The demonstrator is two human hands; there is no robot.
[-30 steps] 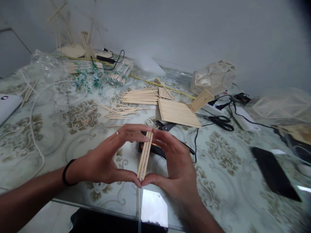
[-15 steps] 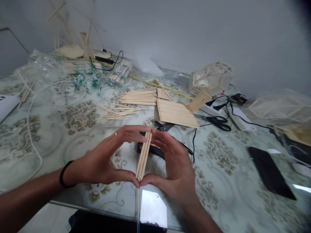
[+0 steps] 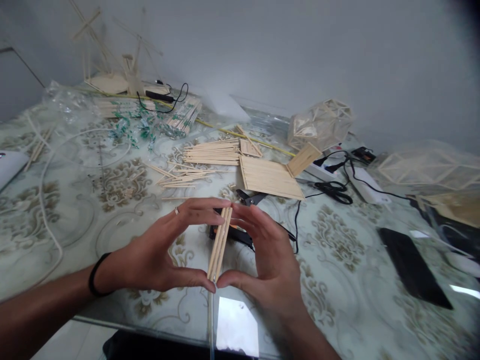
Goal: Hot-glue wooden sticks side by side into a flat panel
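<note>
Between my two hands, a small bundle of thin wooden sticks (image 3: 220, 245) is held lengthwise above the table. My left hand (image 3: 161, 250) pinches it from the left, fingertips at the far end and thumb at the near end. From the other side my right hand (image 3: 272, 255) grips the same two ends. Both palms stay away from the sticks. Behind the bundle lies a black tool with a cord (image 3: 240, 235), partly covered by my fingers. Just beyond it are black-handled pliers or cutters (image 3: 250, 197), also partly hidden.
Past my hands are loose sticks (image 3: 183, 175), a stick pile (image 3: 212, 151) and a flat wooden panel with an upright piece (image 3: 270, 176). Scissors (image 3: 333, 192), a power strip (image 3: 365, 185) and a black phone (image 3: 414, 267) lie right. Stick frameworks (image 3: 320, 122) stand at the back.
My hands keep the same pinch on the sticks. The whole view has shifted slightly, and the bundle appears turned a little, its faces showing a bit differently.
</note>
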